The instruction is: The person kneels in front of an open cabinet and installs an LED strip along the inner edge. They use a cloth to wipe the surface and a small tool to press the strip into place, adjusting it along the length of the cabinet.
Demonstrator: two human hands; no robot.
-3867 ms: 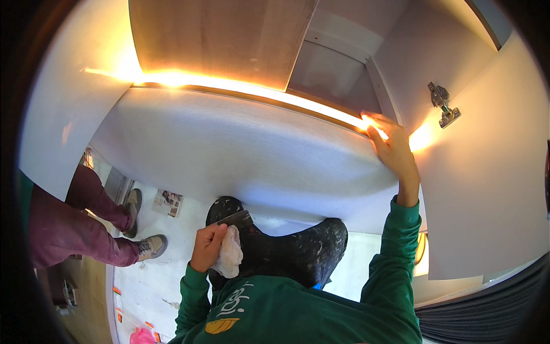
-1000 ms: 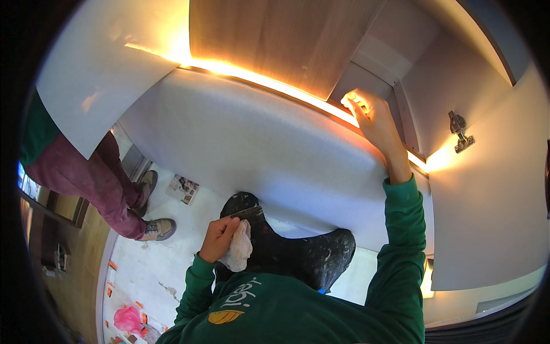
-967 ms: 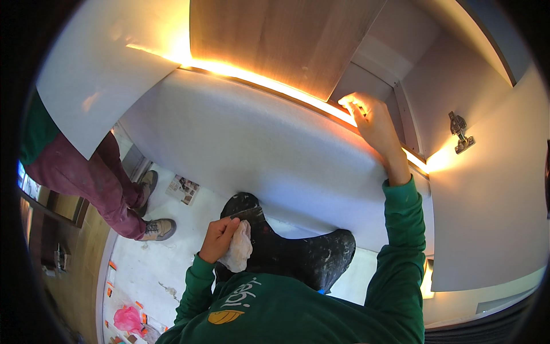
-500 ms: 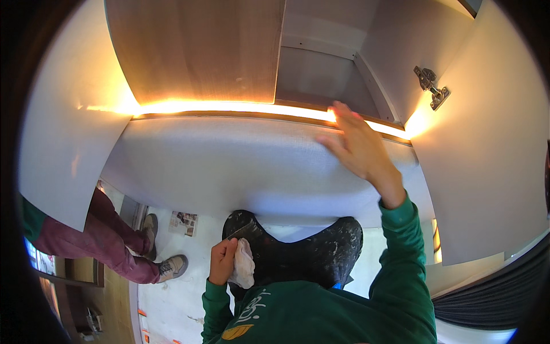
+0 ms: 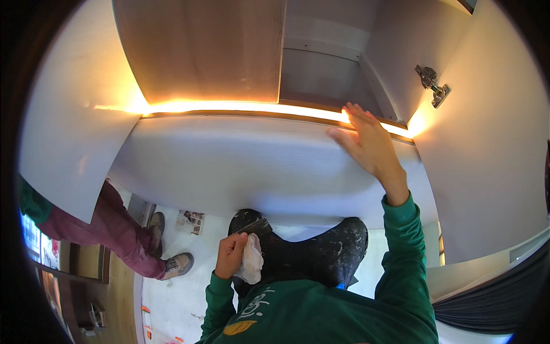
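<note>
My right hand (image 5: 366, 143) lies flat with fingers spread on a white cabinet panel (image 5: 252, 166), near its lit upper edge. Low by my chest, my left hand (image 5: 230, 255) is closed around a crumpled white cloth (image 5: 251, 261). Both my sleeves are green. Above the panel is an open cabinet with a wood-grain back (image 5: 200, 51) and a grey inner compartment (image 5: 326, 63).
A bright light strip (image 5: 229, 107) runs along the cabinet's bottom edge. An open white door with a metal hinge (image 5: 432, 86) stands at the right. Another person's legs in dark red trousers (image 5: 114, 229) and shoes stand at the left on a white floor with a paper scrap (image 5: 190, 221).
My right hand has slid from the panel's top edge down onto its face, fingers now spread flat. The view has tilted up into the cabinet. My left hand keeps the cloth.
</note>
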